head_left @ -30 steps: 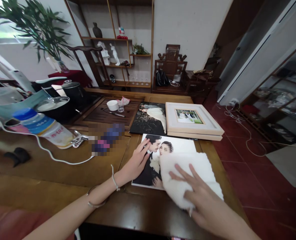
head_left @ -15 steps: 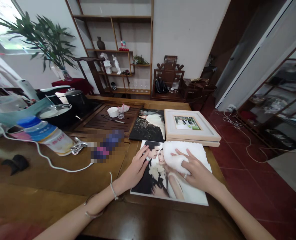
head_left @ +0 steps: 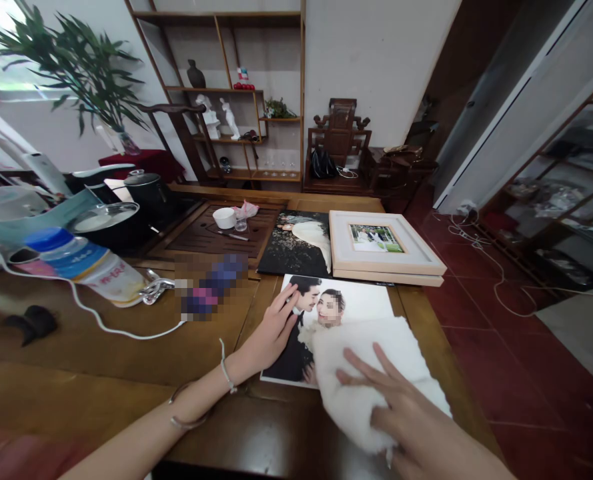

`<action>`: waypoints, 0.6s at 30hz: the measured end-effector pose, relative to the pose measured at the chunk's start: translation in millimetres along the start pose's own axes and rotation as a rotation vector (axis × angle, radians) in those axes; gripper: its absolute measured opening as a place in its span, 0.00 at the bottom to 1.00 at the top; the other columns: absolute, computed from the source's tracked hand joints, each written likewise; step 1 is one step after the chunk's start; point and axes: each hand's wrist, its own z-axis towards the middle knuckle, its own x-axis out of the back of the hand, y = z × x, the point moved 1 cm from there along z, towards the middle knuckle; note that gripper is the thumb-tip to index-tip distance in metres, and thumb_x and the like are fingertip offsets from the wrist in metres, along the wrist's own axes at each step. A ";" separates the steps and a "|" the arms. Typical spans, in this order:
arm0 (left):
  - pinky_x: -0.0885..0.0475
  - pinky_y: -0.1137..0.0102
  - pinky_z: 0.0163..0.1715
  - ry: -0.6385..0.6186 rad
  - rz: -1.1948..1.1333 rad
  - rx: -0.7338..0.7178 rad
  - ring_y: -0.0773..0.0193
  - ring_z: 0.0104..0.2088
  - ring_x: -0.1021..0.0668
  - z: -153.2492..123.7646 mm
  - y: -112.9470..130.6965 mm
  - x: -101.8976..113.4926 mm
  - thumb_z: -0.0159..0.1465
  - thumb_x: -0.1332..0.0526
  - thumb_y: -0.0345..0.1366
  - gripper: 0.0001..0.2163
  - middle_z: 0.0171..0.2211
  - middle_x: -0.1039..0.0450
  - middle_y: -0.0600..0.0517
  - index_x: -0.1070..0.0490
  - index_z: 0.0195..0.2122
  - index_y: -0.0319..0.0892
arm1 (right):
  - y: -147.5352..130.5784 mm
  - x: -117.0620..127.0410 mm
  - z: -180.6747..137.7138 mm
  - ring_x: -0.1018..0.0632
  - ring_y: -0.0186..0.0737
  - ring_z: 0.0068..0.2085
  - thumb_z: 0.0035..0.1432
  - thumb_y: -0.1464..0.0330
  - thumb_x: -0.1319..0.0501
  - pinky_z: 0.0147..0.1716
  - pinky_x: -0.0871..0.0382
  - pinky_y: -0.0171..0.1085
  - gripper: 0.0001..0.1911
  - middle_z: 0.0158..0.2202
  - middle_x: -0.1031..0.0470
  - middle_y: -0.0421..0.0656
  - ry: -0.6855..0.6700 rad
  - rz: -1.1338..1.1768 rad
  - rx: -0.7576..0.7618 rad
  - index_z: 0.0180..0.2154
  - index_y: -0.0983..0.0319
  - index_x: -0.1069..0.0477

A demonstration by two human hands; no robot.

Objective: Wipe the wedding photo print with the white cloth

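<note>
Head view, left hand [head_left: 271,333] flat on photo print [head_left: 356,303], fingers together, right hand [head_left: 406,417] pressing white cloth [head_left: 361,373], fingers spread.

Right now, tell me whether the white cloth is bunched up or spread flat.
Spread flat: the white cloth covers the photo print's near right part, under the right hand's open fingers.

White cloth [head_left: 361,373] lies flat on wedding photo [head_left: 296,333]

A single head-worn camera looks forward and down from the person's seat at the near edge of the surface [head_left: 126,347]. It sits close over both forearms and faces a shelf [head_left: 236,93] at the far wall. No second view overlaps it.
</note>
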 end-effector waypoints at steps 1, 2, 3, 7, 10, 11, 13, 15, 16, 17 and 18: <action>0.51 0.53 0.62 -0.003 0.005 -0.004 0.57 0.65 0.52 -0.2 -0.4 0.0 0.70 0.56 0.34 0.21 0.65 0.57 0.46 0.55 0.64 0.47 | -3.4 0.3 -1.8 0.52 0.50 0.64 0.31 0.81 0.49 0.62 0.66 0.59 0.18 0.62 0.44 0.41 -0.023 0.021 0.024 0.27 0.61 0.31; 0.50 0.53 0.62 -0.006 0.010 -0.010 0.57 0.65 0.52 -0.4 -0.9 0.1 0.70 0.56 0.34 0.21 0.66 0.58 0.46 0.55 0.64 0.48 | -3.5 0.7 -2.2 0.51 0.49 0.64 0.32 0.81 0.49 0.62 0.66 0.58 0.19 0.61 0.43 0.40 -0.032 0.036 0.043 0.28 0.61 0.31; 0.50 0.53 0.62 -0.011 0.014 -0.018 0.57 0.65 0.52 -0.7 -1.3 0.3 0.70 0.56 0.34 0.21 0.66 0.58 0.46 0.56 0.64 0.48 | -0.4 1.2 -1.1 0.51 0.48 0.64 0.33 0.81 0.49 0.62 0.66 0.58 0.19 0.61 0.43 0.40 -0.029 0.046 0.052 0.29 0.61 0.31; 0.50 0.53 0.62 -0.032 0.035 -0.044 0.57 0.65 0.52 -1.3 -2.3 1.5 0.70 0.57 0.34 0.22 0.66 0.59 0.47 0.57 0.64 0.49 | 34.1 4.5 16.8 0.49 0.47 0.64 0.39 0.82 0.48 0.62 0.65 0.57 0.14 0.61 0.42 0.46 0.074 0.021 0.039 0.29 0.62 0.33; 0.50 0.53 0.62 -0.037 0.050 -0.040 0.57 0.65 0.52 -1.0 -1.4 2.6 0.70 0.57 0.34 0.22 0.66 0.58 0.46 0.57 0.64 0.48 | 62.5 8.0 35.6 0.48 0.47 0.64 0.46 0.81 0.47 0.61 0.62 0.59 0.10 0.58 0.38 0.50 0.169 -0.044 0.032 0.28 0.62 0.35; 0.50 0.53 0.62 -0.040 0.053 -0.037 0.57 0.65 0.52 -1.0 -0.9 2.8 0.70 0.57 0.35 0.22 0.66 0.58 0.46 0.56 0.64 0.48 | 69.3 9.0 40.9 0.47 0.47 0.63 0.48 0.80 0.47 0.61 0.61 0.59 0.09 0.57 0.36 0.51 0.196 -0.063 0.025 0.28 0.62 0.35; 0.50 0.53 0.62 -0.049 0.054 -0.025 0.57 0.65 0.52 -1.1 0.1 3.2 0.70 0.57 0.35 0.21 0.66 0.58 0.46 0.56 0.64 0.47 | 77.6 10.2 47.9 0.45 0.47 0.63 0.49 0.80 0.47 0.61 0.59 0.59 0.09 0.55 0.33 0.52 0.244 -0.093 0.007 0.29 0.62 0.35; 0.49 0.52 0.62 -0.055 0.046 -0.016 0.56 0.65 0.52 -1.6 0.7 3.2 0.70 0.58 0.35 0.21 0.66 0.58 0.46 0.56 0.64 0.47 | 79.4 9.9 50.1 0.45 0.47 0.63 0.48 0.81 0.47 0.60 0.58 0.59 0.10 0.54 0.33 0.53 0.282 -0.122 -0.002 0.29 0.62 0.35; 0.49 0.52 0.61 -0.054 0.042 -0.013 0.56 0.65 0.53 -1.9 0.7 3.1 0.70 0.58 0.35 0.21 0.66 0.58 0.46 0.56 0.64 0.47 | 78.6 9.1 49.7 0.46 0.48 0.63 0.47 0.81 0.47 0.60 0.58 0.60 0.10 0.55 0.33 0.53 0.292 -0.137 -0.001 0.29 0.62 0.35; 0.49 0.52 0.61 -0.052 0.040 -0.012 0.56 0.65 0.53 -2.2 0.4 2.9 0.70 0.58 0.36 0.21 0.66 0.58 0.46 0.56 0.64 0.47 | 77.2 8.0 48.7 0.47 0.48 0.63 0.46 0.81 0.47 0.60 0.59 0.60 0.10 0.55 0.34 0.53 0.296 -0.154 0.004 0.28 0.62 0.35; 0.49 0.52 0.61 -0.049 0.040 -0.014 0.56 0.65 0.52 -2.4 0.0 2.6 0.70 0.58 0.36 0.21 0.66 0.58 0.45 0.56 0.64 0.47 | 75.5 6.8 47.4 0.48 0.48 0.64 0.45 0.82 0.47 0.60 0.60 0.60 0.10 0.56 0.35 0.52 0.296 -0.172 0.007 0.28 0.62 0.35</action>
